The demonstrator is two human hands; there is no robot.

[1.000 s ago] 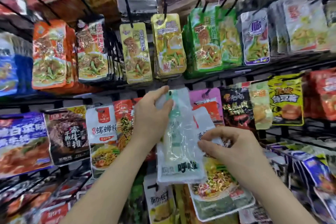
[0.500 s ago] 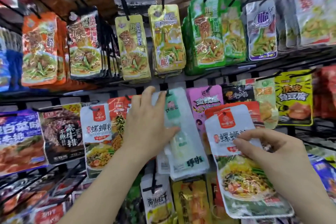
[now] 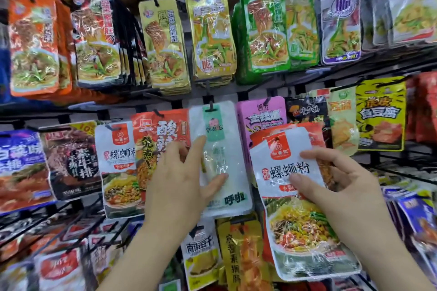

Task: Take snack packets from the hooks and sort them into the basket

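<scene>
One noodle packet (image 3: 301,231) in the right hand (image 3: 343,196)

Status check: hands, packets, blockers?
Left hand flat on pale packet, hanging on hook. Right hand grips noodle packet, off hook. No basket in view.

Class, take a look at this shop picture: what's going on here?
A person faces hanging snack packets. The left hand rests on a pale see-through packet that hangs from its hook. The right hand pinches a white noodle packet, held free of the hooks. No basket is in view.
</scene>
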